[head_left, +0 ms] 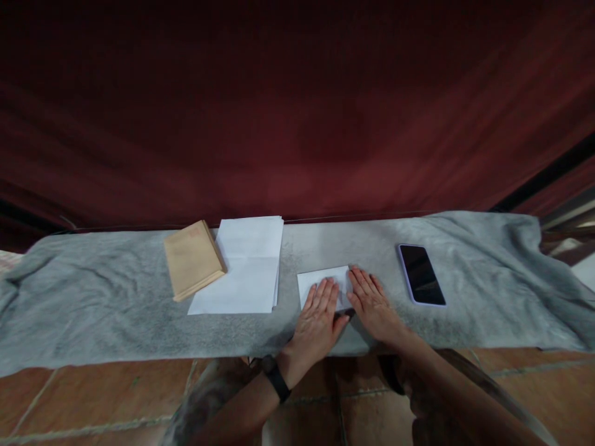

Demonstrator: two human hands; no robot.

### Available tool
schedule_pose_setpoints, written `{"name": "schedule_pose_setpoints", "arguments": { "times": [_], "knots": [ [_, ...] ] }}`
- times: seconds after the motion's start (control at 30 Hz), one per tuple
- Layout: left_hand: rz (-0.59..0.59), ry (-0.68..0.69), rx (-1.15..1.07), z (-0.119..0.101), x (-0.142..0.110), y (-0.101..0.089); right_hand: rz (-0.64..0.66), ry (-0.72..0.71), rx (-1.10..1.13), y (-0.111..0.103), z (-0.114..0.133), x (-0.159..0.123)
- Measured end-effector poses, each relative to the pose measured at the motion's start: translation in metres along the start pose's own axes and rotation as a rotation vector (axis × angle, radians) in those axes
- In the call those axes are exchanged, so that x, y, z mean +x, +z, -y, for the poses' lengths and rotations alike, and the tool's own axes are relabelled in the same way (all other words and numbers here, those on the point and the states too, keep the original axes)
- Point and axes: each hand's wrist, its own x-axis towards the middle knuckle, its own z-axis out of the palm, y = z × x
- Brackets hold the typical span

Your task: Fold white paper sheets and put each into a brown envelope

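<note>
Left hand: we see this hand (320, 313) lying flat on the paper, fingers straight, gripping nothing.
Right hand: this hand (372, 306) is flat too, its fingers on the paper's right end; it clutches nothing.
Folded white paper: the paper (325, 273) is under our hands, near the front edge of the gray cloth (125, 310). If we push unevenly, we think it could slip and get a crooked crease. The soft cloth could bunch up and cause that too.
Phone: the phone (422, 274) sits in a light purple case, to the right. A tug on the cloth might drag it.
White sheets: these sheets (251, 266) lie loose, so a bump could scatter them.
Brown paper envelopes: the pile (193, 257) partly covers the sheets; we can't see if anything is inside.
</note>
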Motion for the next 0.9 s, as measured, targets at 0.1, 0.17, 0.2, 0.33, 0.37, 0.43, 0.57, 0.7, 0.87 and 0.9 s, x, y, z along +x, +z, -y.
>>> {"name": "schedule_pose_setpoints", "arguments": {
  "times": [0.1, 0.17, 0.2, 0.33, 0.37, 0.43, 0.57, 0.7, 0.87, 0.9],
  "knots": [
    [0.026, 0.016, -0.015, -0.006, -0.001, 0.003, 0.006, -0.027, 0.046, -0.002, 0.005, 0.004],
    [0.028, 0.020, -0.012, -0.005, -0.002, 0.005, 0.033, -0.090, 0.075, -0.001, 0.010, 0.006],
    [0.022, 0.020, -0.005, -0.005, -0.002, 0.005, 0.046, -0.119, 0.081, -0.001, 0.013, 0.007],
    [-0.030, -0.021, 0.050, -0.001, -0.003, 0.007, 0.037, -0.153, 0.042, 0.004, 0.021, 0.006],
    [-0.044, -0.043, 0.064, 0.000, -0.002, 0.007, 0.022, -0.153, 0.028, 0.005, 0.022, 0.006],
    [-0.060, -0.087, 0.083, 0.003, -0.002, 0.007, -0.003, -0.158, 0.005, 0.006, 0.021, 0.005],
    [-0.056, -0.161, 0.104, 0.009, -0.001, 0.007, -0.024, -0.161, -0.027, 0.007, 0.014, 0.003],
    [-0.034, -0.204, 0.096, 0.011, -0.001, 0.007, -0.043, -0.151, -0.035, 0.008, 0.006, -0.001],
    [-0.003, -0.224, 0.102, 0.009, 0.000, 0.004, -0.043, -0.135, -0.044, 0.007, -0.003, -0.008],
    [0.002, -0.226, 0.106, 0.008, 0.001, 0.003, -0.041, -0.134, -0.046, 0.006, -0.004, -0.009]
  ]
}}
